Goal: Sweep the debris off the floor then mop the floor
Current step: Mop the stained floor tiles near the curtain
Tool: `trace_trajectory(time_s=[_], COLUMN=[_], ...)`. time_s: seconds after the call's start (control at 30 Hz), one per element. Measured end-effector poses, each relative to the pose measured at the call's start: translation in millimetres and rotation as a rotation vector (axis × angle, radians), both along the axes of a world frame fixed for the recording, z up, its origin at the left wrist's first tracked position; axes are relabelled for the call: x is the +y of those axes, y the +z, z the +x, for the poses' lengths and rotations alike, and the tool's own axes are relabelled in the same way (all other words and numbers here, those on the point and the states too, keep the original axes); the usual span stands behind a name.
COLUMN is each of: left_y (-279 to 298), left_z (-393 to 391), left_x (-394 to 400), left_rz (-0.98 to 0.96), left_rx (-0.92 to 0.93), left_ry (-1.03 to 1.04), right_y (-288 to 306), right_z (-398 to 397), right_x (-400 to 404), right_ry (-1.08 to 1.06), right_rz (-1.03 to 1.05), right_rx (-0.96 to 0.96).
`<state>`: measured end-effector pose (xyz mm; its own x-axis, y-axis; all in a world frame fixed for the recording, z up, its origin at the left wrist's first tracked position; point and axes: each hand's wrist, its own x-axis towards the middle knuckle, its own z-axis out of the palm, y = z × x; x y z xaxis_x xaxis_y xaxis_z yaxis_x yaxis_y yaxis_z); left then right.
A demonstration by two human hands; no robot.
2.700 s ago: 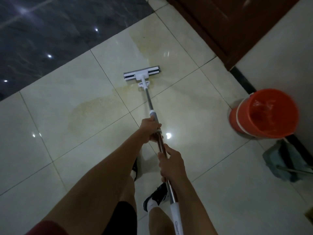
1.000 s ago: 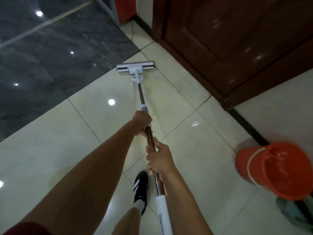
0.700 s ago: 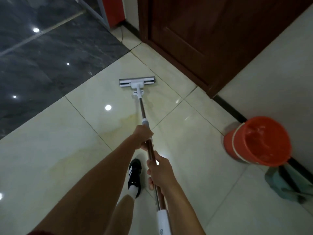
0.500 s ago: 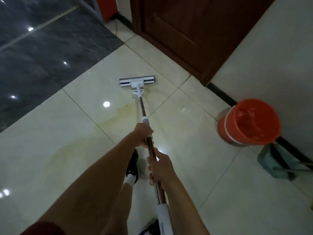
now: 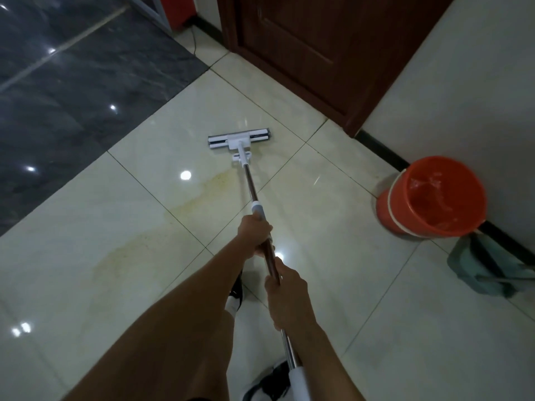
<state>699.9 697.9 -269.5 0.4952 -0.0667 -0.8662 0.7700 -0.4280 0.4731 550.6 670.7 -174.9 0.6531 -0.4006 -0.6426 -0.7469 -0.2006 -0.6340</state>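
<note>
Clearly the work is in its mopping stage: a flat white mop head (image 5: 239, 138) lies pressed on the glossy cream floor tiles (image 5: 333, 198) at about twelve o'clock from the person, its long metal pole (image 5: 251, 186) running back toward the body. The left hand (image 5: 254, 230) is wrapped closed around the pole just below a grey collar, and the right hand (image 5: 286, 296) is clenched around the same pole lower down, nearer the white handle end.

A yellowish stain (image 5: 173, 215) runs in a streak from just behind the mop head toward nine o'clock, so that patch does not look finished. No loose debris can be made out on the tiles.

At three o'clock an orange plastic bucket (image 5: 431, 198) holding water stands against the pale wall (image 5: 463, 82), with a grey-green cloth (image 5: 486, 270) crumpled just beside it. A dark brown wooden door (image 5: 318, 47) fills one o'clock, and dark grey stone flooring (image 5: 72, 82) lies at ten o'clock.

The likely troubles: a wide stroke to the right could knock the bucket and spill it; a long push forward could bang the mop head into the door; and the wet, shiny tiles underfoot could make a black-and-white shoe (image 5: 236, 287) slip on a backward step
</note>
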Motion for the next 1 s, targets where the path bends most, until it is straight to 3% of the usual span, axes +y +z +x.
trace_trajectory(time_s=[0.2, 0.73, 0.83, 1.0], left_y=[-6, -28, -31, -27], left_z=[65, 424, 451, 430], left_x=[-13, -75, -90, -106], left_rz=[0.006, 0.000, -0.011, 0.020], left_rx=[-0.001, -0.115, -0.122, -0.090], left_ry=[-0.002, -0.066, -0.084, -0.114], right_y=[-4, -58, -66, -69], right_z=[62, 429, 458, 436], right_x=[-14, -75, -90, -108], right_ry=[0.021, 0.028, 0.032, -0.028], right_rz=[-0.002, -0.054, -0.045, 0.047], right_rx=[-0.011, 0.033, 0.043, 0.054])
